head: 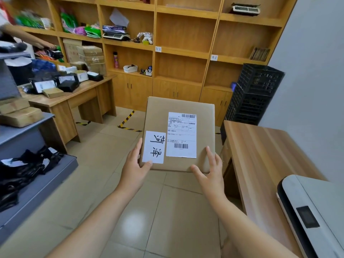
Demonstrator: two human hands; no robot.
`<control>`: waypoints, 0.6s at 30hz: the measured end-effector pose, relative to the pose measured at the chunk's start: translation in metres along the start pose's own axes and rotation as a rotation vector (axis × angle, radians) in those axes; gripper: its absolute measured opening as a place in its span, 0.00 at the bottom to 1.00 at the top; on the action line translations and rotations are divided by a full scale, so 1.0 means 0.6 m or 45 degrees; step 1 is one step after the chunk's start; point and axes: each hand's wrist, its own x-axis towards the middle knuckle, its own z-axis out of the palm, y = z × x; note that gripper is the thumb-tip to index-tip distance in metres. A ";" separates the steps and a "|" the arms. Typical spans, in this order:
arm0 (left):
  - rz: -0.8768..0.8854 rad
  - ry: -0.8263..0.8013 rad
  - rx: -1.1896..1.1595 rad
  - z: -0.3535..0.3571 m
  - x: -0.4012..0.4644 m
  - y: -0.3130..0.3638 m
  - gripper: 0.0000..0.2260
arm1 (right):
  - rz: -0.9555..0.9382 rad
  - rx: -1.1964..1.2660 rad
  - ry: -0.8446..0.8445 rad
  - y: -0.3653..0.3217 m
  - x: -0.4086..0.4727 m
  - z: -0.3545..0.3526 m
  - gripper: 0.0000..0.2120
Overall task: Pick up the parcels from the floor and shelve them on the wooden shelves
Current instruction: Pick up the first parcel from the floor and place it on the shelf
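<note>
1. Hands come first: the left hand clamps the near left corner of the cardboard parcel, thumb lying over its handwritten white sticker and fingers tucked underneath; the right hand cups the near right corner, thumb and forefinger spread along the edge, half closed on the cardboard.
2. Parcel is held flat-side up over the tiled floor, clear of it, shipping label upward, its long axis running straight away from the person toward the shelves.
3. Beyond the parcel's far edge stand the cabinet doors, and above them the wooden shelves, whose bays directly past the parcel look bare.
4. Judging by that line-up, the shelving move is a forward carry and lift, both hands about equally placed; the wooden desk to the parcel's right and the black crates beyond it narrow the path.
</note>
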 end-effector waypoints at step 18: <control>0.137 -0.240 0.147 -0.104 0.495 -0.102 0.25 | 0.091 -0.045 0.150 -0.080 0.382 0.307 0.34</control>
